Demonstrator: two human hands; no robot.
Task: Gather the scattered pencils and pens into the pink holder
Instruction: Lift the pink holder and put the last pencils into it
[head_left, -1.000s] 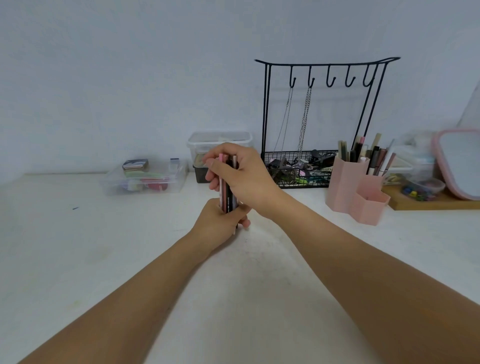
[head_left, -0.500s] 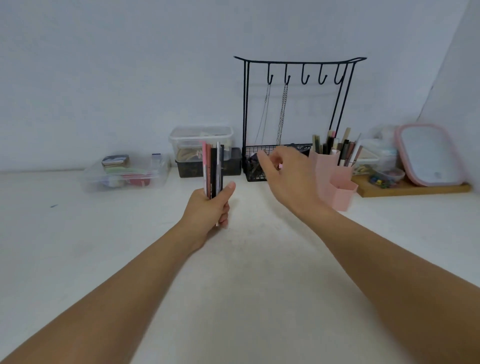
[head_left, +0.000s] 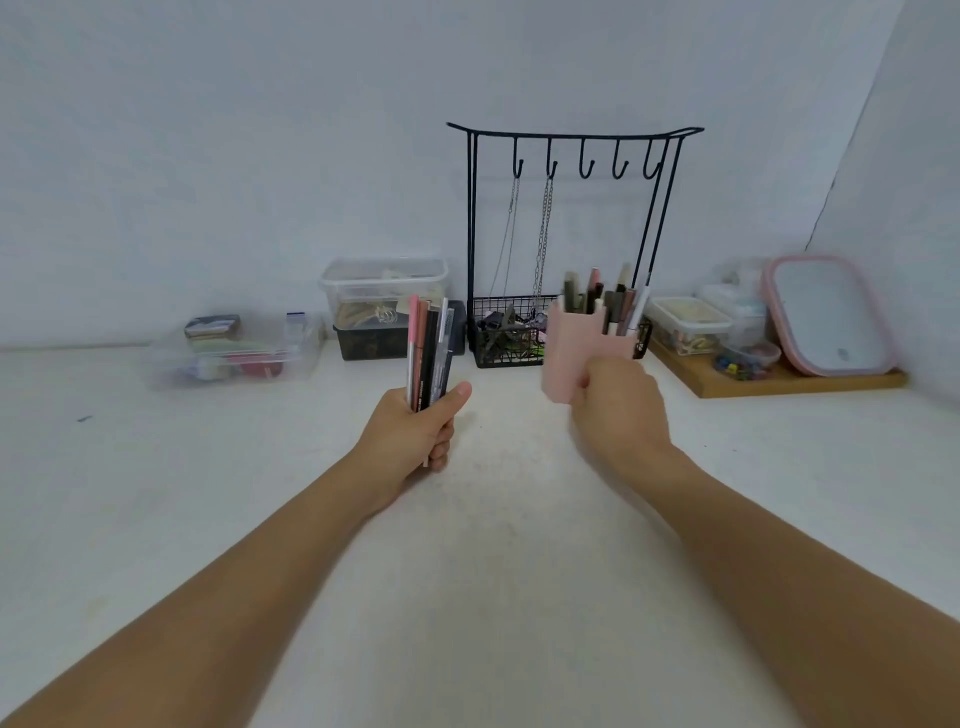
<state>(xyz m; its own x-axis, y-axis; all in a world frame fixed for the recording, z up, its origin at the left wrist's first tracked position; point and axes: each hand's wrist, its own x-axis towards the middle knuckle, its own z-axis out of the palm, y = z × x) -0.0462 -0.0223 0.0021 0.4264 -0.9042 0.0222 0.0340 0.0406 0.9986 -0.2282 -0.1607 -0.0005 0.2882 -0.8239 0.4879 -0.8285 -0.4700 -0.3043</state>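
My left hand (head_left: 415, 434) grips an upright bundle of pens and pencils (head_left: 430, 353), pink, black and white ones, above the white table (head_left: 493, 597). To its right my right hand (head_left: 618, 408) is closed on the pink holder (head_left: 569, 345), which is blurred and sits tilted in front of the wire rack. Several pens and pencils (head_left: 602, 296) stand in the holder. My fingers hide its lower right part, so I cannot tell whether it rests on the table.
A black hook rack with a wire basket (head_left: 561, 249) stands at the back. Left of it are stacked clear boxes (head_left: 384, 306) and a low clear box (head_left: 234, 353). At the right, a wooden board (head_left: 769, 382) carries small containers and a pink-framed mirror (head_left: 826, 317).
My right hand let go of the bundle, swung right and closed on the pink holder, which now sits nearer the middle. My left hand keeps the bundle upright.
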